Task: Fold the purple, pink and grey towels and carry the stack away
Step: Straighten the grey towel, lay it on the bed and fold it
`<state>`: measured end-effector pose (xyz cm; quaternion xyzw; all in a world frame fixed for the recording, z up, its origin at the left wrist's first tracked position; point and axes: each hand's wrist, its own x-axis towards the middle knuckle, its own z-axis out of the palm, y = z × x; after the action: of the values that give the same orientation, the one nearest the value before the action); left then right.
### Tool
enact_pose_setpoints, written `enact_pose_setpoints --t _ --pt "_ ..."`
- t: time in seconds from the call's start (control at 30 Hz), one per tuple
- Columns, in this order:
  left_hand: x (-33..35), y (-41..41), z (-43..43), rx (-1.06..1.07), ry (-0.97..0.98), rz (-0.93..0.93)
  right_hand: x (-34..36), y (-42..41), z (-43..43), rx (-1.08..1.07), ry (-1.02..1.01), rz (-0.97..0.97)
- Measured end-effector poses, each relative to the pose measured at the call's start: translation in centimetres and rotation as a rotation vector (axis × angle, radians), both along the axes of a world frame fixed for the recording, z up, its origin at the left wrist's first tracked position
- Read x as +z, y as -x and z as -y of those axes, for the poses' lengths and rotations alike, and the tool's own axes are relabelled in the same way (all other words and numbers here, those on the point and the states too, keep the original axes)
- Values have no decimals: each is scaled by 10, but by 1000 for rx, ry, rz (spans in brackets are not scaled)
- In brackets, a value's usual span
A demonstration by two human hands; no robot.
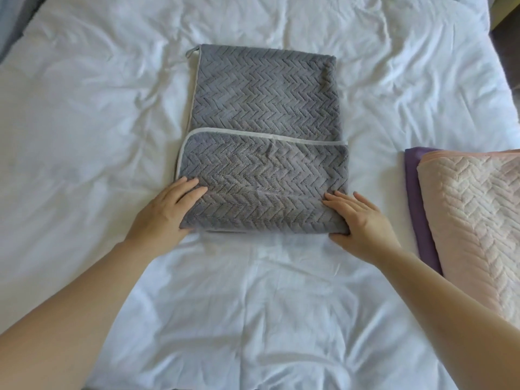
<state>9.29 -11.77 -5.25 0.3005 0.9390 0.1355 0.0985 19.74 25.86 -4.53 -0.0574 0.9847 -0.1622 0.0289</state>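
While the grey towel (264,114) lay on the white bed sheet (84,122), its near part was doubled up over its middle and the pale trimmed edge ran across its width. Both hands sat at its near fold.

Left hand (166,209): at the towel's near-left corner, fingers (191,188) straight and flat on the pile. Thumb hidden; could not tell whether it was tucked under.

Right hand (363,220): at the towel's near-right corner, fingers spread and laid flat on top, thumb against the folded edge. No clear pinch seen.

Judgement: last of the three folds was in hand, partly done. Next move likely called for taking up the near fold at both corners and turning it over the far part, edges kept square, then setting it on the others.

To the right of the grey towel, well apart, the pink towel (472,209) lay folded on the purple towel (416,198). Both were cut off at the frame edge; only a strip of purple showed.
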Motion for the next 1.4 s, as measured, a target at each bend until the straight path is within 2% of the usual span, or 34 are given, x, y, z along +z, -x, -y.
enact_pose_setpoints --t 0.1,0.23,0.4,0.5,0.57,0.63,0.73,0.8,0.93,1.03,1.17,1.4 --pt "21 -1 3 158 -79 96 21 2 2 -49 -11 46" --pt "74 2 10 278 -180 253 74 0 6 -184 42 208" --pt "144 9 27 456 -463 523 141 0 -4 -283 454 411" --pt "161 27 29 549 -654 653 160 14 -14 -392 712 384" --pt "155 44 19 625 -767 677 155 30 -19 -527 913 325" --pt "140 67 3 719 -816 646 139 53 -23 -694 1053 273" --pt "114 111 -27 836 -841 593 109 99 -27 -900 1118 199" --pt "90 134 -47 833 -833 573 85 123 -29 -974 1150 207" --pt "31 135 -65 703 -482 481 29 132 -19 -1016 974 356" --pt "9 127 -63 789 -360 319 8 129 -9 -992 805 283" --pt "7 128 -65 765 -357 113 2 130 -8 -944 700 134" --pt "-1 131 -71 830 -375 -60 2 145 -8 -958 817 -73"
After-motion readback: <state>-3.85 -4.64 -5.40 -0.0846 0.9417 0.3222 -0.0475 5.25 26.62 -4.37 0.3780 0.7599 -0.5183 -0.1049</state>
